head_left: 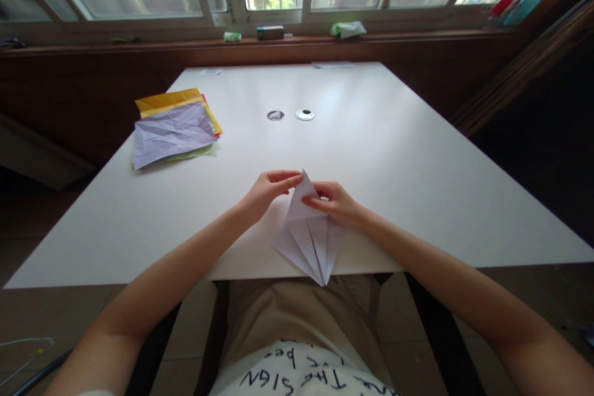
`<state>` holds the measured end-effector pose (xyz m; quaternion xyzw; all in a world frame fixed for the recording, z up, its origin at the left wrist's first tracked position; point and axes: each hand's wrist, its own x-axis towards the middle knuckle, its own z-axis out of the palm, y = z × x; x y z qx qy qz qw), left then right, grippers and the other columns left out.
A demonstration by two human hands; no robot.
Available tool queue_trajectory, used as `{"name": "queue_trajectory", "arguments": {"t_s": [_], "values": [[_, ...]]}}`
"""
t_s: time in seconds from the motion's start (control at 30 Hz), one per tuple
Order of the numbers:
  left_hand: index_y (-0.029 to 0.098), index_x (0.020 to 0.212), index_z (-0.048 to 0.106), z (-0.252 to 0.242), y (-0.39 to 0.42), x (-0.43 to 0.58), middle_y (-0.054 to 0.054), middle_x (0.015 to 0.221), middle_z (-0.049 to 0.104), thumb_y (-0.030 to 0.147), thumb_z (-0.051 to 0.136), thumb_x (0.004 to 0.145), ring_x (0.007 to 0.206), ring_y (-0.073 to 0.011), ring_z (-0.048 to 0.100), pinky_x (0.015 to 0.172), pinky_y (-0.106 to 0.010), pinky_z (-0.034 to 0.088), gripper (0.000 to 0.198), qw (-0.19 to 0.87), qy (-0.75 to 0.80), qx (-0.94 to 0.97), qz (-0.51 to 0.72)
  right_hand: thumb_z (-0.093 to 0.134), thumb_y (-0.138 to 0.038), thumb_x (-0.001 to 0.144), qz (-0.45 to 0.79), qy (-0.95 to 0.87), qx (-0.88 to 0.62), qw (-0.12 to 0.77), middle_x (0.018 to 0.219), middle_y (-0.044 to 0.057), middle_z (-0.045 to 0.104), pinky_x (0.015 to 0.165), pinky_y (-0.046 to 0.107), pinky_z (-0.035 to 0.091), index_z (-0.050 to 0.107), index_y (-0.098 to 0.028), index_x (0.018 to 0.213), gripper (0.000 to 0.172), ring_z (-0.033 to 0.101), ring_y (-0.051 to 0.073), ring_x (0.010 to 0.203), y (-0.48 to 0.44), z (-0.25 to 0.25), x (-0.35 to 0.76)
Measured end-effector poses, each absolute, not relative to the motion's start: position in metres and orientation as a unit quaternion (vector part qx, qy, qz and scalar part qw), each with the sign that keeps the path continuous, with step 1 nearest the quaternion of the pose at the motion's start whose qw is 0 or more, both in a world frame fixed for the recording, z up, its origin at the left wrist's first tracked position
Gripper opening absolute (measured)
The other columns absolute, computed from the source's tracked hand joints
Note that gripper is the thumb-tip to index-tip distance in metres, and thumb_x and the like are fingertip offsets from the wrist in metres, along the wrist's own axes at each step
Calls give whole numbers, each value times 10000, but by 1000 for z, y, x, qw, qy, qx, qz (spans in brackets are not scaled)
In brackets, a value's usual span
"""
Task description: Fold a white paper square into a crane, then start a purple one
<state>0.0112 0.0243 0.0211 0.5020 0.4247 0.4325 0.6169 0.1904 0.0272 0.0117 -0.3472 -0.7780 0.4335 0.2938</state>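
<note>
A folded sheet of white paper (306, 223) is between my hands at the table's near edge. Its narrow tip points away from me, and its lower point reaches just past the edge, with creased flaps and a dark slit down the middle. My left hand (278, 184) pinches the paper close to the far tip, thumb and fingers together. On the right side, my right hand (331, 199) grips the upper part, its thumb lying on top of the paper and the fingers partly hidden behind it.
On the white table (394, 154), a pile of coloured sheets with a crumpled lilac sheet (174, 130) on top lies at the left. Two round cable holes, one with a metal ring (305, 115), are in the tabletop. A small box (270, 32) and a green-white packet (348, 29) rest on the windowsill.
</note>
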Motion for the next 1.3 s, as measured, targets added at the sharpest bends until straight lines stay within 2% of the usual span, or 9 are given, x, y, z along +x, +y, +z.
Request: {"name": "queue_trajectory", "arguments": {"t_s": [0.23,0.6,0.77,1.13,1.3], "values": [[178,843,706,24,22,13,-67,890,677,370,688,653,841,-169,580,746,-282,407,271,678,378,476,414,513,-307,786,434,-785,-333,290,671,-1,494,557,219,329,597,-122,783,203,407,94,609,28,10,190],[192,748,703,23,22,15,-43,812,678,381,702,620,772,-141,565,649,-249,382,228,588,435,501,463,503,-314,781,423,-793,-335,282,631,-10,466,534,217,313,610,-118,821,227,379,87,572,26,14,189],[178,727,689,27,19,16,-40,779,677,403,697,621,765,-148,566,646,-255,391,249,541,449,517,489,513,-305,770,419,-791,-344,284,606,-16,448,520,211,304,602,-115,766,209,372,83,556,26,14,188],[170,719,650,26,18,17,-22,741,645,400,693,623,732,-134,566,645,-251,405,253,517,439,521,519,509,-314,766,414,-793,-350,278,602,-18,440,518,204,306,573,-128,736,198,376,82,560,26,13,189],[173,705,637,27,19,17,-16,719,626,420,650,667,683,-117,540,610,-237,391,250,515,438,528,514,507,-310,763,418,-792,-354,270,591,-25,417,511,204,296,574,-131,728,194,365,80,553,26,14,188]]}}
